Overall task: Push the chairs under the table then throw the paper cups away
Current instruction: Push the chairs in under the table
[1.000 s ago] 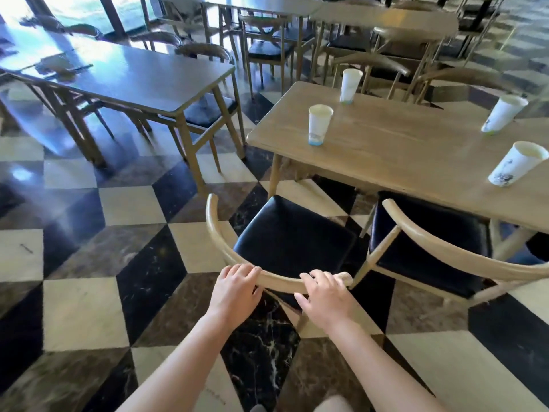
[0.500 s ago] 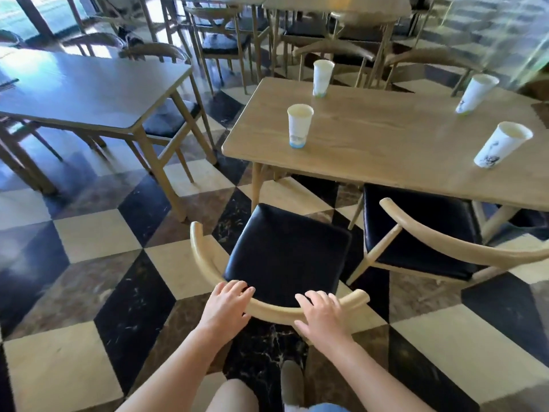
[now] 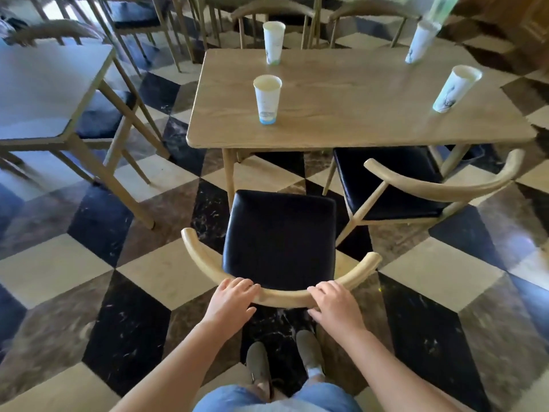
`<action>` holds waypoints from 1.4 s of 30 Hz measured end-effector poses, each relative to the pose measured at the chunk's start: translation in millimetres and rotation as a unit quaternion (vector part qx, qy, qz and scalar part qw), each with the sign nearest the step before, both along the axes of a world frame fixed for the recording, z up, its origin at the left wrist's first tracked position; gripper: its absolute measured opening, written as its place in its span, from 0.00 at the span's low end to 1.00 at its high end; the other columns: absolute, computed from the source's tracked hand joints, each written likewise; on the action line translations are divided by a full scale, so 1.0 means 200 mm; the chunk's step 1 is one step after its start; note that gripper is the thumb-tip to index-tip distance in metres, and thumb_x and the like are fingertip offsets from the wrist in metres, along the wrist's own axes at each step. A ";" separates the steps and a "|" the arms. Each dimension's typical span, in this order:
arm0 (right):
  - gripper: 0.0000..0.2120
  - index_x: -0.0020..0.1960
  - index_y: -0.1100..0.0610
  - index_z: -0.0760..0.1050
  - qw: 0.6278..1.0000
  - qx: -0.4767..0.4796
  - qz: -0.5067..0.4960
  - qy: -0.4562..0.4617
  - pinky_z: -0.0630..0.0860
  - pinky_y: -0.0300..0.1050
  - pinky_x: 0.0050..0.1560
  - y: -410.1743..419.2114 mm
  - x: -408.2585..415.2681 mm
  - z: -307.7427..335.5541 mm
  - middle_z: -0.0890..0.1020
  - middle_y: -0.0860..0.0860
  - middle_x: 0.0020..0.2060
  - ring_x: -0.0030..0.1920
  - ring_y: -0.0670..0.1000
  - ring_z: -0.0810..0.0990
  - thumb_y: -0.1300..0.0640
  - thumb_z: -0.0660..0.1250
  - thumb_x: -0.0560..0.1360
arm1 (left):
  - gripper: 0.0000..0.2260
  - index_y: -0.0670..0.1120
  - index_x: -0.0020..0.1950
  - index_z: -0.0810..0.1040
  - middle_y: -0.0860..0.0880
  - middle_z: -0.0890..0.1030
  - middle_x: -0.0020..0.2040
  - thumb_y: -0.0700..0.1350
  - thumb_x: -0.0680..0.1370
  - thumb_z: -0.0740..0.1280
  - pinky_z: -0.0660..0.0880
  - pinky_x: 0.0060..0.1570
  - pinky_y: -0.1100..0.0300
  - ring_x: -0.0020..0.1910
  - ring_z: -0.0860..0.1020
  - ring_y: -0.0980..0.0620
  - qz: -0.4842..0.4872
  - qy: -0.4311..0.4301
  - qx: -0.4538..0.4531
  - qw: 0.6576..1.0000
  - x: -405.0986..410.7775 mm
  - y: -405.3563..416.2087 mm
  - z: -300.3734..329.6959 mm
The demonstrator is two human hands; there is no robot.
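Note:
A wooden chair with a black seat (image 3: 279, 236) stands in front of me, pulled out from the light wooden table (image 3: 350, 114). My left hand (image 3: 231, 301) and my right hand (image 3: 335, 304) both grip its curved backrest. A second chair (image 3: 395, 185) stands to the right, its seat partly under the table. Several white paper cups stand upright on the table: one near the front left (image 3: 267, 99), one behind it (image 3: 273, 43), one at the far right (image 3: 420, 41) and one at the right edge (image 3: 454, 89).
A grey table (image 3: 44, 93) with chairs stands to the left. More chairs (image 3: 273, 13) line the far side of the wooden table. The floor is checkered marble. My feet (image 3: 258, 367) are just behind the chair.
The chair I hold has turned to face the table squarely, and I have stepped round behind it. Both hands kept their grip on the backrest.

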State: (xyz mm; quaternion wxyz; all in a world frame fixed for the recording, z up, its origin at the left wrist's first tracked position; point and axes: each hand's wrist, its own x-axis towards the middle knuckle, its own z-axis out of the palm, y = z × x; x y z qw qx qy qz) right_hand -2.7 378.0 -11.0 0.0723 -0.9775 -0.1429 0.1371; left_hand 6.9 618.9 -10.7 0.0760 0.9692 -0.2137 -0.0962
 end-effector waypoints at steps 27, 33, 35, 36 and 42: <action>0.20 0.36 0.57 0.78 0.995 -0.067 0.014 -0.074 0.74 0.42 0.22 0.02 0.25 0.02 0.77 0.54 0.28 0.28 0.52 0.77 0.54 0.84 0.51 | 0.13 0.49 0.59 0.77 0.52 0.80 0.57 0.48 0.76 0.67 0.75 0.55 0.54 0.57 0.77 0.51 -0.039 0.049 0.071 0.995 0.34 0.08 -0.04; 0.18 0.36 0.57 0.76 0.995 -0.073 0.023 -0.070 0.75 0.44 0.22 -0.13 0.53 -0.01 0.77 0.53 0.29 0.29 0.52 0.76 0.55 0.83 0.54 | 0.13 0.51 0.42 0.83 0.54 0.84 0.37 0.49 0.61 0.80 0.80 0.33 0.60 0.38 0.82 0.55 -0.009 0.052 0.054 0.997 0.56 -0.06 -0.03; 0.18 0.36 0.57 0.77 0.995 -0.072 0.026 -0.072 0.76 0.44 0.23 -0.17 0.63 -0.02 0.77 0.53 0.29 0.30 0.53 0.77 0.55 0.83 0.54 | 0.11 0.50 0.54 0.80 0.53 0.83 0.50 0.49 0.73 0.71 0.78 0.48 0.57 0.51 0.80 0.53 0.010 0.055 0.055 0.997 0.64 -0.12 -0.01; 0.17 0.36 0.57 0.77 0.994 -0.070 0.028 -0.073 0.76 0.45 0.23 -0.19 0.68 -0.03 0.77 0.53 0.29 0.31 0.53 0.77 0.55 0.82 0.54 | 0.13 0.50 0.59 0.77 0.53 0.81 0.55 0.49 0.76 0.67 0.76 0.53 0.57 0.56 0.77 0.53 0.005 0.035 0.064 0.997 0.68 -0.14 -0.03; 0.18 0.33 0.56 0.76 0.993 -0.051 0.064 -0.084 0.74 0.42 0.20 -0.31 0.96 -0.05 0.76 0.52 0.27 0.28 0.51 0.75 0.56 0.83 0.52 | 0.17 0.51 0.39 0.84 0.55 0.84 0.35 0.50 0.53 0.83 0.79 0.29 0.62 0.35 0.82 0.57 0.022 0.029 0.006 0.999 0.88 -0.24 0.01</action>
